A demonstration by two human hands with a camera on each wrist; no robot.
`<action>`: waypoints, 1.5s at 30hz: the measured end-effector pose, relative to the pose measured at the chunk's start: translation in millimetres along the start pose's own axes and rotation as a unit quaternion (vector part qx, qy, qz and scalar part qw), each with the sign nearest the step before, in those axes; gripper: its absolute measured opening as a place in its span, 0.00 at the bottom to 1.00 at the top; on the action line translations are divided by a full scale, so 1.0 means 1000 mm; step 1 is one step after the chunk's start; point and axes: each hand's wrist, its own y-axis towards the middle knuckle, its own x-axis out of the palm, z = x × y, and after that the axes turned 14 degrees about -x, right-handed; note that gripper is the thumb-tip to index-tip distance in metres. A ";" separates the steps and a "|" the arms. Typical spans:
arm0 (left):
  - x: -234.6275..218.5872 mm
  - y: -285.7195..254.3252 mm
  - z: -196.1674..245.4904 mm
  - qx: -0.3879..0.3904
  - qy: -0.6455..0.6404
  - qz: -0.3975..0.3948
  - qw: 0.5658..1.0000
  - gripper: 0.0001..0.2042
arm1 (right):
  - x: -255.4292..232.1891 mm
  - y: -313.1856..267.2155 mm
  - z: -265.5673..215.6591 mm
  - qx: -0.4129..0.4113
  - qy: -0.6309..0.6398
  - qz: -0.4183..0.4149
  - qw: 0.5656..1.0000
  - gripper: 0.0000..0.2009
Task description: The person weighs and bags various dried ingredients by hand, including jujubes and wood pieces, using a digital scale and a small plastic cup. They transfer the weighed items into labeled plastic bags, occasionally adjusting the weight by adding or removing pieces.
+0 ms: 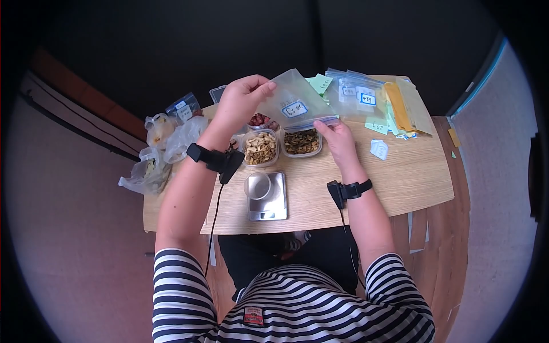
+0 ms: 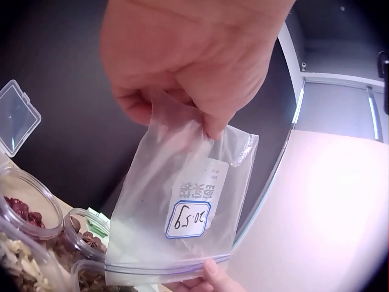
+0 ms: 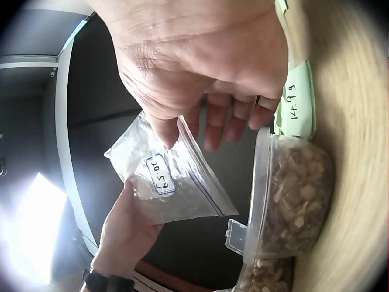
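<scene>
A clear zip bag (image 1: pixel 306 91) with a handwritten 20.5g label (image 2: pixel 188 219) is held up between both hands, its zip edge facing down. The left hand (image 1: pixel 240 103) pinches the bag's upper end between thumb and fingers. At the zip edge, the right hand (image 1: pixel 341 146) grips the bag with its thumb (image 3: pixel 165 131) on the near side. The bag looks flat and see-through. Just below it stands a tub of dark dried pieces (image 1: pixel 303 144), partly covered by the bag in the head view. Next to that is a tub of pale dried slices (image 1: pixel 261 150).
A kitchen scale (image 1: pixel 275 203) bears an empty round cup (image 1: pixel 257 186). Behind are a tub of red dried pieces (image 1: pixel 258 120), labelled zip bags (image 1: pixel 354 97), green slips (image 1: pixel 321 84) and yellow envelopes (image 1: pixel 398 106). Filled plastic bags (image 1: pixel 151 168) crowd the table's left edge.
</scene>
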 end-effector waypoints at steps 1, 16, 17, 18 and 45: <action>0.000 -0.001 0.001 0.006 -0.017 -0.010 1.000 0.14 | 0.000 0.000 0.000 0.003 0.006 0.002 1.000 0.12; -0.039 -0.017 -0.022 0.056 -0.230 0.064 0.969 0.11 | -0.008 0.005 0.006 0.029 -0.101 0.132 0.986 0.20; -0.048 -0.025 -0.026 0.047 -0.274 0.080 0.957 0.11 | -0.012 0.006 0.010 0.031 -0.096 0.129 0.987 0.20; -0.059 -0.036 -0.029 0.037 -0.316 0.097 0.943 0.11 | -0.017 0.007 0.013 0.047 -0.109 0.149 0.982 0.21; -0.025 -0.284 -0.222 -0.237 -0.585 0.456 0.628 0.28 | -0.045 -0.004 -0.009 0.209 -0.110 0.144 0.961 0.19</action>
